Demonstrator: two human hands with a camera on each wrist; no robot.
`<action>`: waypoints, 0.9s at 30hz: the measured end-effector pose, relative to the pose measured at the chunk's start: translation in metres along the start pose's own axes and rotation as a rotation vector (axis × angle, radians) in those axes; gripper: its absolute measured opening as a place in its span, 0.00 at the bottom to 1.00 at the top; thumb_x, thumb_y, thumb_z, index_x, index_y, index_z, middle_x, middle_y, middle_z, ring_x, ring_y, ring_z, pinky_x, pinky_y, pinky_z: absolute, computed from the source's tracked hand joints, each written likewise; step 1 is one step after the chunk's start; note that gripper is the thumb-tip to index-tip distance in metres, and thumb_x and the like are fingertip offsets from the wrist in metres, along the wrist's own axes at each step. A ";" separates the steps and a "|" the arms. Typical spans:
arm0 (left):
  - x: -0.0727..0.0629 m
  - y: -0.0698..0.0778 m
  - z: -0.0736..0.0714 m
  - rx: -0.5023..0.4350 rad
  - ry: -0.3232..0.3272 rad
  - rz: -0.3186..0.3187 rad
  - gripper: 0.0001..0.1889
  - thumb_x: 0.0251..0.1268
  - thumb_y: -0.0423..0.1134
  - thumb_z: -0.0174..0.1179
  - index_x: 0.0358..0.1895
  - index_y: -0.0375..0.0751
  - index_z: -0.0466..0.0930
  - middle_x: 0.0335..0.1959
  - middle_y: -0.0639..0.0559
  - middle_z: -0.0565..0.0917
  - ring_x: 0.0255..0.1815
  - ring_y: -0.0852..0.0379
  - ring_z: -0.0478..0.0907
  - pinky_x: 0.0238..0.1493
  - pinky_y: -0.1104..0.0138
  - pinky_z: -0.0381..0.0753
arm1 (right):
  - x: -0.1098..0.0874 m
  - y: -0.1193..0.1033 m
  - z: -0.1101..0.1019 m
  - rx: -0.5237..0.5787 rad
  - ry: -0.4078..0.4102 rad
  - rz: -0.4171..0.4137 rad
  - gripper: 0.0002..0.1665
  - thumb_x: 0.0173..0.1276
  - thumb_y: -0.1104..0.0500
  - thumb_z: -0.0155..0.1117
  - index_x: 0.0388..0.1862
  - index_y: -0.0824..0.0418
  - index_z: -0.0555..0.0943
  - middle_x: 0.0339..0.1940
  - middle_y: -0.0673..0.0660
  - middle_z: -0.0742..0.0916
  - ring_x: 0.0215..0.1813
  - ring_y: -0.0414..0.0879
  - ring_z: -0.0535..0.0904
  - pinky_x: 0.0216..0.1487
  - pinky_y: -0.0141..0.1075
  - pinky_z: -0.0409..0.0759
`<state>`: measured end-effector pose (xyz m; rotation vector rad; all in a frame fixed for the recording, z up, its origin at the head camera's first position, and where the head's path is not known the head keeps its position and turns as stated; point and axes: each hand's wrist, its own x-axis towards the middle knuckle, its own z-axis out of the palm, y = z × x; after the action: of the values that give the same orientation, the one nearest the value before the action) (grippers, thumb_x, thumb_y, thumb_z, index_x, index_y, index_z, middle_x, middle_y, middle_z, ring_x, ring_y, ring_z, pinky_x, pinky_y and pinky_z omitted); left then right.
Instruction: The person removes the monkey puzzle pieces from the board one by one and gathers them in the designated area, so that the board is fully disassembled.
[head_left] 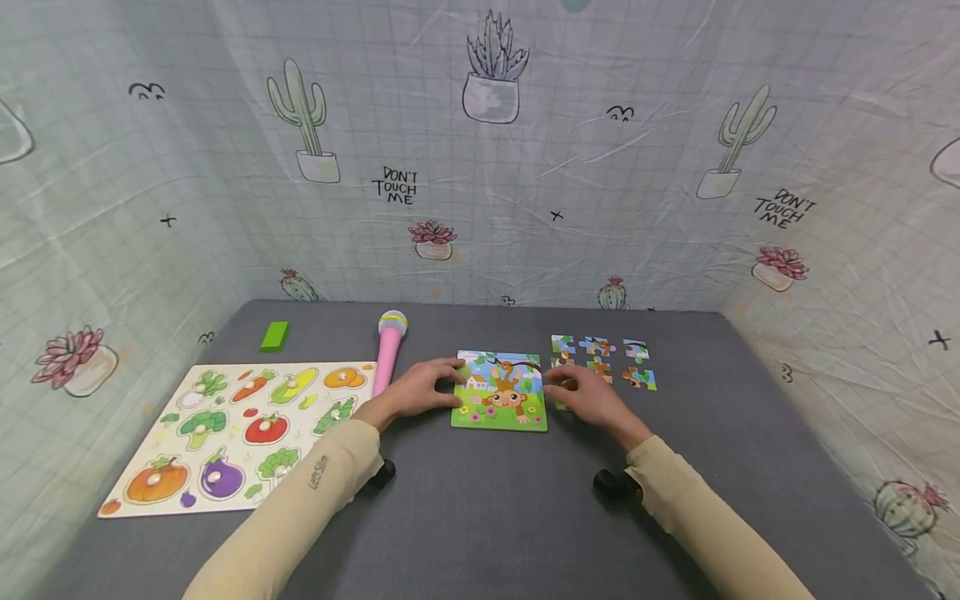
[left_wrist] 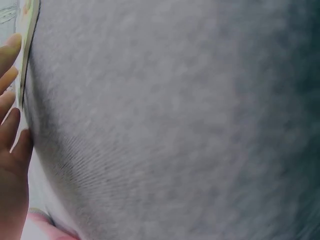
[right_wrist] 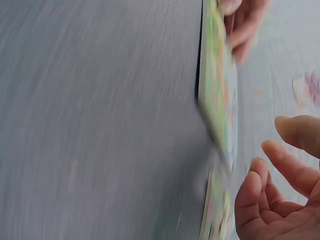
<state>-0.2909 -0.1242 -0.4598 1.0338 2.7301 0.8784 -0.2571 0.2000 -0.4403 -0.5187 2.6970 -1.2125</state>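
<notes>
A square puzzle board (head_left: 501, 392) with a finished-looking monkey picture lies on the dark table between both hands. My left hand (head_left: 420, 388) touches its left edge, thumb and fingers spread along that side. In the left wrist view the fingers (left_wrist: 9, 131) look mostly straight beside the board's edge. By the right edge is my right hand (head_left: 592, 397), its fingers loosely bent. The right wrist view shows that hand (right_wrist: 280, 200) apart from the board (right_wrist: 216, 85), with nothing between thumb and fingers. Loose jigsaw pieces (head_left: 597, 346) lie behind it, partly covered.
On the left lies a wooden vegetable puzzle (head_left: 238, 400), under the left forearm's side. A pink toy microphone (head_left: 386, 354) rests against its right edge. A green block (head_left: 275, 336) sits at the back left. Patterned cloth walls (head_left: 555, 150) enclose the table.
</notes>
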 end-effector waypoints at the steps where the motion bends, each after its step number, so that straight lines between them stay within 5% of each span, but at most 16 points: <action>1: 0.000 0.000 0.001 0.002 0.002 0.001 0.21 0.61 0.43 0.68 0.54 0.37 0.82 0.69 0.42 0.71 0.71 0.44 0.65 0.69 0.50 0.64 | 0.001 -0.005 0.004 0.012 -0.013 -0.007 0.21 0.73 0.57 0.59 0.59 0.67 0.78 0.57 0.64 0.81 0.52 0.57 0.80 0.45 0.44 0.81; 11: -0.002 0.001 0.003 -0.025 0.023 -0.005 0.21 0.59 0.42 0.69 0.54 0.35 0.82 0.68 0.42 0.72 0.70 0.43 0.66 0.69 0.52 0.65 | 0.014 -0.027 0.039 0.010 -0.102 -0.086 0.18 0.73 0.56 0.60 0.55 0.65 0.81 0.48 0.58 0.85 0.47 0.50 0.83 0.45 0.40 0.80; 27: -0.003 0.002 0.001 -0.053 0.005 -0.042 0.22 0.60 0.42 0.69 0.56 0.37 0.82 0.69 0.45 0.71 0.72 0.45 0.64 0.70 0.52 0.64 | 0.018 -0.028 0.041 -0.044 -0.145 -0.133 0.17 0.68 0.61 0.63 0.54 0.68 0.81 0.36 0.55 0.83 0.33 0.44 0.75 0.36 0.39 0.75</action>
<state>-0.2874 -0.1244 -0.4603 0.9631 2.7060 0.9425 -0.2554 0.1473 -0.4466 -0.7718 2.6074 -1.1005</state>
